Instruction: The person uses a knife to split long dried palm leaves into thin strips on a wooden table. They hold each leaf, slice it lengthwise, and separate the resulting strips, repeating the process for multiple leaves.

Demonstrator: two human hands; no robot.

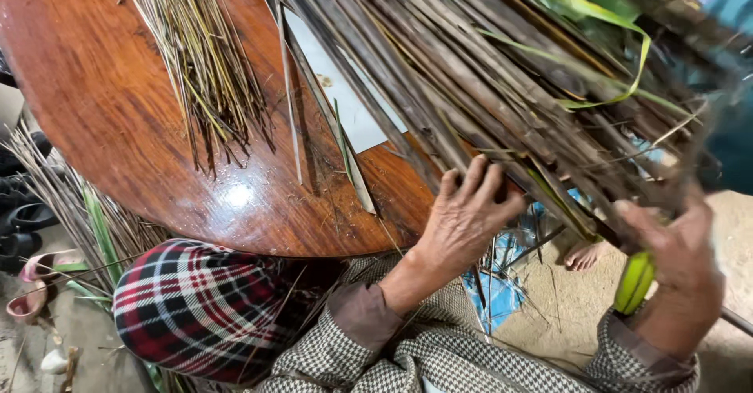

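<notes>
1. Gripping the lower ends of a thick bundle of dark stalks (486,87), the left hand (464,219) curls its fingers (478,180) over them right at the near rim of the round wooden table (102,95).
2. The right hand (678,271) is closed around a green-handled tool (634,282) and presses against the same bundle off the table's right side; it is motion-blurred, so how tightly it holds is hard to judge.
3. The bundle slants from the top middle down to the right, part lying on the table, part overhanging the edge above the sandy floor (565,307).
4. A few green leaves (580,16) loop over the bundle's upper right.
5. A smaller sheaf of pale thin stems (200,63) lies on the tabletop, well apart to the left, with bare polished wood between and around it.
6. A white sheet (349,103) shows beneath the stalks, mostly covered.
7. Below the table's near edge sits a plaid red cloth (196,307), just beside the checked sleeves (376,362).
8. More stalks (55,181) lean under the table's left edge; dark footwear (23,220) at the far left is cut off by the frame.
9. A bare foot (584,256) peeks out under the bundle, its owner hidden.
10. The tool's blade end is hidden behind the right hand and stalks.
</notes>
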